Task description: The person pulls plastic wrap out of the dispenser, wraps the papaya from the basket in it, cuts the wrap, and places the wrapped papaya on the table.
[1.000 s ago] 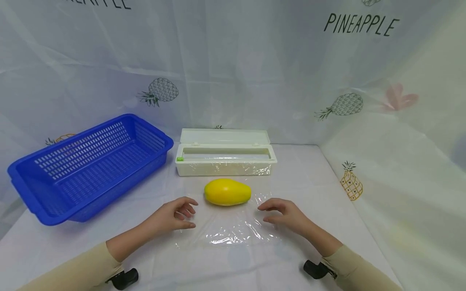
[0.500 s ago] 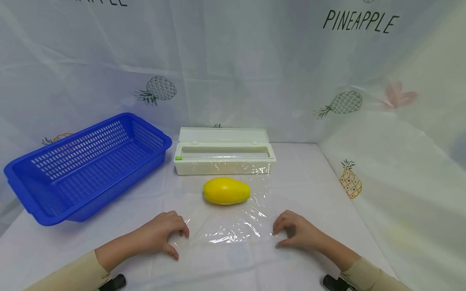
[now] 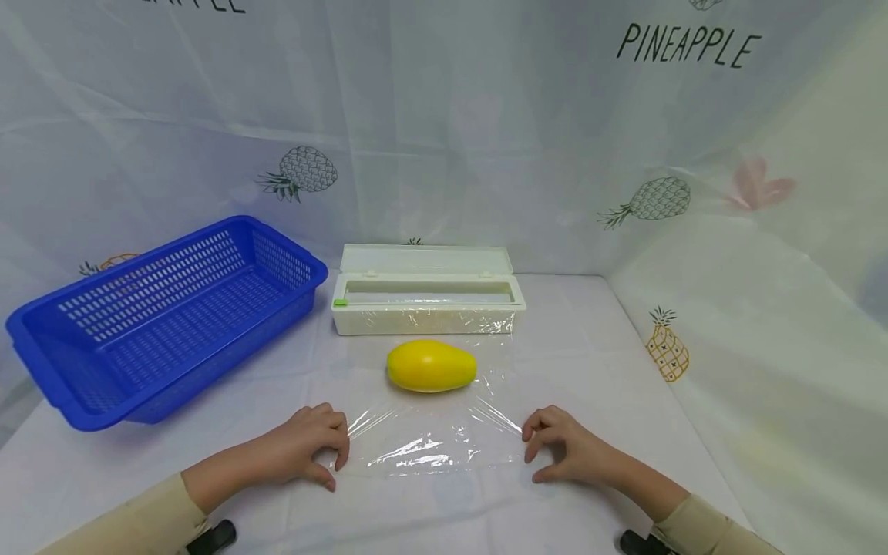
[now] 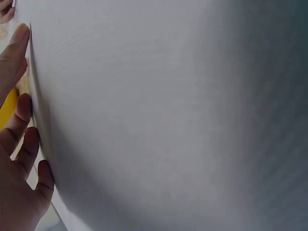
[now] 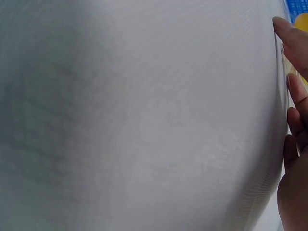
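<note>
Left hand pinching near-left corner of cling film, right hand pinching near-right corner, fingers curled; yellow mango lying on film's far part.

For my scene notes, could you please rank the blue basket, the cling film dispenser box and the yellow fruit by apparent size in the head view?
1. blue basket, clearly largest.
2. cling film dispenser box.
3. yellow fruit, smallest, though nearer the camera than the box.
</note>
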`<state>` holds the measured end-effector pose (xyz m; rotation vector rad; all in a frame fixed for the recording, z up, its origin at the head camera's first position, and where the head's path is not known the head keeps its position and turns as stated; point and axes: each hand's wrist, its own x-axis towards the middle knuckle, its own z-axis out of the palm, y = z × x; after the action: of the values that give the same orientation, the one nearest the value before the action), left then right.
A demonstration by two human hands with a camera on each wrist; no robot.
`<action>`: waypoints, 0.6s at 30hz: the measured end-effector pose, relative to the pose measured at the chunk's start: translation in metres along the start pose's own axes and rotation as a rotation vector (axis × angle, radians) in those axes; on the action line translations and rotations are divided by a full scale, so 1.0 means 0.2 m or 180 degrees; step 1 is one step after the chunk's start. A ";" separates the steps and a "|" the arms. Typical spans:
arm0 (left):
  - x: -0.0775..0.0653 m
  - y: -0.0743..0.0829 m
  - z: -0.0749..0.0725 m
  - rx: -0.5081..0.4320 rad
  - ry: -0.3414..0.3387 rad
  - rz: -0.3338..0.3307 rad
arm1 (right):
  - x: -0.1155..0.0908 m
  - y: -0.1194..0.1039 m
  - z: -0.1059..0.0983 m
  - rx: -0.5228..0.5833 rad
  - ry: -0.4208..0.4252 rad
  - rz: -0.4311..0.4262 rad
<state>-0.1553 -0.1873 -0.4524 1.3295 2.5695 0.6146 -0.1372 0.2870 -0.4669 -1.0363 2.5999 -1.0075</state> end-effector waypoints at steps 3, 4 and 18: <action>0.00 -0.01 -0.01 -0.0041 -0.0013 0.0045 | 0.00 -0.01 0.00 0.0093 -0.0002 0.0047; 0.00 -0.01 -0.01 -0.0059 -0.0025 0.0045 | 0.00 -0.01 0.00 0.0105 0.0008 0.0053; 0.01 -0.03 -0.01 -0.0060 0.0003 0.0139 | 0.00 0.02 0.02 0.0107 0.0164 0.0003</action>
<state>-0.1611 -0.1899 -0.4528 1.3831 2.5353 0.6456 -0.1376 0.2872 -0.4726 -1.0142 2.6142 -1.0880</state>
